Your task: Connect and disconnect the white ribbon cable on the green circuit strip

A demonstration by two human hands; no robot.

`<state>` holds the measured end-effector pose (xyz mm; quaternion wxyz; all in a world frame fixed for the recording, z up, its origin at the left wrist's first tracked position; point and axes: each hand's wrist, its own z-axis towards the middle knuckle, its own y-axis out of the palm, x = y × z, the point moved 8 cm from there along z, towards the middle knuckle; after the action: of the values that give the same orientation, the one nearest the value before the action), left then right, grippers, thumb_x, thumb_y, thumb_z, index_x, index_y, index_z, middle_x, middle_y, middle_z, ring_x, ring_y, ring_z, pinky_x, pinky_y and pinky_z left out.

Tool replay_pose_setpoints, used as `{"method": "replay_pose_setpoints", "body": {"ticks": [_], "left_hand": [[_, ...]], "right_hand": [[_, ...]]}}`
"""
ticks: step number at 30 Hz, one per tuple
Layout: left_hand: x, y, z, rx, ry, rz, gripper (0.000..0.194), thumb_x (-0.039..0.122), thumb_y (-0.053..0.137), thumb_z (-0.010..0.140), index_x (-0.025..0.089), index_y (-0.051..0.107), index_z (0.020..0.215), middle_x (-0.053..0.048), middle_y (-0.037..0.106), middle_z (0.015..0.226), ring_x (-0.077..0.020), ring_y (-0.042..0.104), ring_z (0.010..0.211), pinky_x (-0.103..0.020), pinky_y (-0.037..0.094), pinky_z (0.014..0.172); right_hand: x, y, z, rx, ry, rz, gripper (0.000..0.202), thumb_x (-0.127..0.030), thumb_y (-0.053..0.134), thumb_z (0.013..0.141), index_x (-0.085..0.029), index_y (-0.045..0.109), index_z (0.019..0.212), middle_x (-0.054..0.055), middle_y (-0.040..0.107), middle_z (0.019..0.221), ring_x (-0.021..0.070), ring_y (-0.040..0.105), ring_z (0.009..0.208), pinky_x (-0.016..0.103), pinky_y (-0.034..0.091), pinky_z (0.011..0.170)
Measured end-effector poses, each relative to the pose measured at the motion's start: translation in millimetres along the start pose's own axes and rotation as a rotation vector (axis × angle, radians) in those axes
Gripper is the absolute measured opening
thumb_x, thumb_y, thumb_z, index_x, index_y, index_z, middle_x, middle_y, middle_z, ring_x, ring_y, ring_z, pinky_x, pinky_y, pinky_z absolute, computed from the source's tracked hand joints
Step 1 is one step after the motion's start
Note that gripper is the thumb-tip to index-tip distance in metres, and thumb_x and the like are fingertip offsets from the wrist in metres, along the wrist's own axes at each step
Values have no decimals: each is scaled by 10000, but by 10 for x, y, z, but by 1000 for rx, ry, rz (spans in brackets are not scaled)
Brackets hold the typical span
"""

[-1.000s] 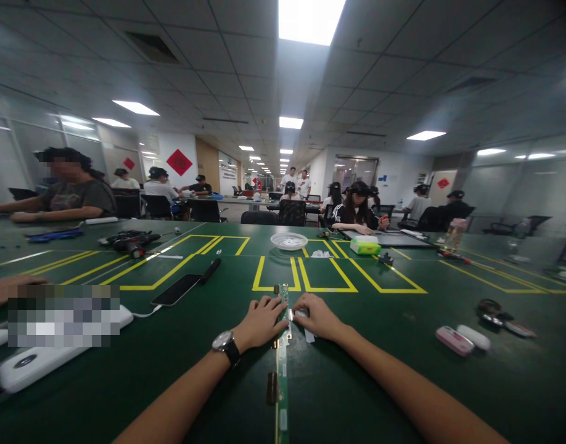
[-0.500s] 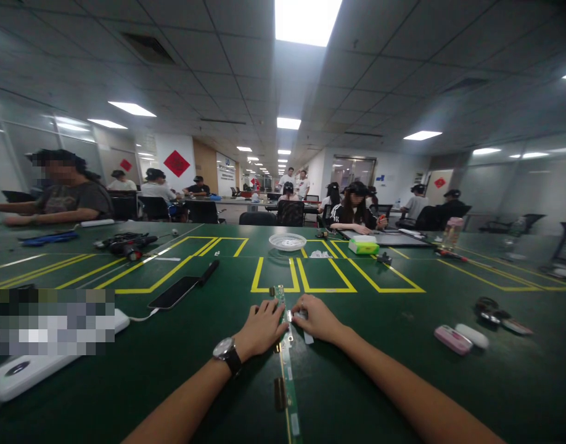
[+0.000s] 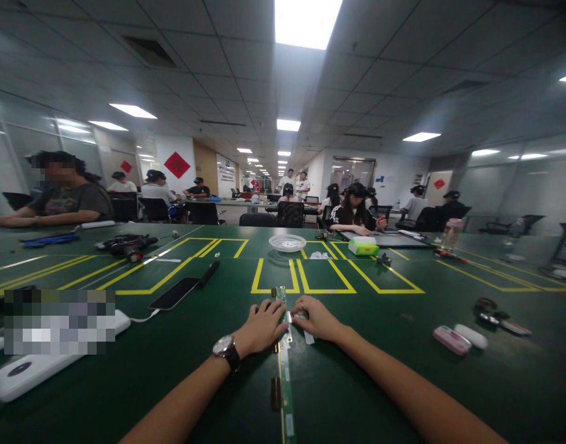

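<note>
A long, narrow green circuit board (image 3: 287, 385) lies lengthwise in front of me, with brown-gold flex tabs along its left edge. My left hand (image 3: 261, 327), with a watch on the wrist, holds the board's upper part from the left, its thumb and fingertips on the strip. From the right, my right hand (image 3: 320, 319) has thumb and fingers pinched together at the board's edge. What sits between those fingertips is too small to make out. A small white piece (image 3: 309, 337) shows just under the right hand.
A white power bank (image 3: 37, 364) and a phone (image 3: 176, 293) lie left. Ahead stand a white basket (image 3: 287, 243) and a green-yellow pack (image 3: 363, 246). Earbud cases (image 3: 452, 340) lie right. People sit across the green table (image 3: 375, 394).
The board's near end has swung slightly left. Both my hands stay in nearly the same place. At the far left, a seated person has drawn an arm in.
</note>
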<state>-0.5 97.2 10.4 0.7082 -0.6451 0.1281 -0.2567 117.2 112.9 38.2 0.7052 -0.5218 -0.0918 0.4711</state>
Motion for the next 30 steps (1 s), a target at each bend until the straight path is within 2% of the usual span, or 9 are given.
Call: {"method": "replay_pose_setpoints", "body": {"ticks": [7, 11, 15, 18, 21, 25, 27, 30], "left_hand": [[0, -46, -13, -14, -11, -49, 570, 555, 266, 932, 271, 296, 1426, -78, 319, 1479, -314, 269, 1312, -531, 245, 1003], [-56, -90, -2, 20, -30, -128, 593, 536, 243, 943, 258, 183, 1464, -84, 359, 1455, -272, 326, 1281, -469, 283, 987], [-138, -133, 23, 79, -86, -179, 601, 534, 192, 952, 256, 110, 1478, -90, 299, 1486, -253, 301, 1315, -435, 279, 999], [-182, -183, 30, 136, -121, -167, 581, 520, 197, 955, 249, 158, 1468, -84, 312, 1478, -239, 275, 1332, -419, 274, 1014], [-191, -226, 28, 166, -124, -139, 545, 491, 219, 960, 252, 214, 1449, -75, 340, 1462, -234, 288, 1320, -409, 294, 1005], [-176, -248, 18, 170, -101, -102, 523, 482, 237, 961, 258, 250, 1433, -68, 347, 1455, -236, 301, 1304, -401, 311, 993], [-163, -255, 10, 181, -86, -98, 525, 491, 246, 960, 254, 259, 1428, -66, 358, 1446, -231, 305, 1300, -396, 309, 996], [-152, -254, 0, 194, -78, -102, 529, 500, 251, 960, 251, 261, 1426, -69, 379, 1429, -230, 319, 1291, -397, 308, 998]], "right_hand": [[-34, -60, -18, -25, 7, -106, 192, -239, 607, 792, -184, 678, 961, 63, 649, 964, 186, 570, 931, 303, 406, 843], [-207, -142, -22, -23, -130, -115, 289, -132, 479, 842, -210, 652, 1060, 60, 645, 1080, 184, 544, 1039, 339, 369, 924], [-271, -37, -25, -158, -253, -115, 424, -57, 455, 790, -241, 640, 1125, 48, 636, 1142, 175, 529, 1088, 338, 347, 954], [-21, -71, -5, -146, -155, -215, 388, -62, 462, 785, -236, 663, 1067, 48, 652, 1099, 182, 537, 1060, 341, 341, 935], [465, -274, -48, -59, 95, -385, 315, -76, 457, 802, -216, 682, 972, 64, 665, 1021, 202, 541, 1006, 348, 350, 887], [1058, -597, -261, 27, 403, -539, 243, -141, 475, 825, -198, 678, 944, 93, 648, 1021, 237, 523, 1014, 359, 348, 868], [1223, -695, -357, 50, 494, -565, 235, -164, 470, 830, -192, 670, 951, 99, 637, 1037, 248, 523, 1017, 368, 350, 861], [1308, -725, -411, 54, 530, -586, 254, -160, 448, 830, -178, 652, 980, 105, 628, 1063, 253, 526, 1024, 375, 354, 860]]}}
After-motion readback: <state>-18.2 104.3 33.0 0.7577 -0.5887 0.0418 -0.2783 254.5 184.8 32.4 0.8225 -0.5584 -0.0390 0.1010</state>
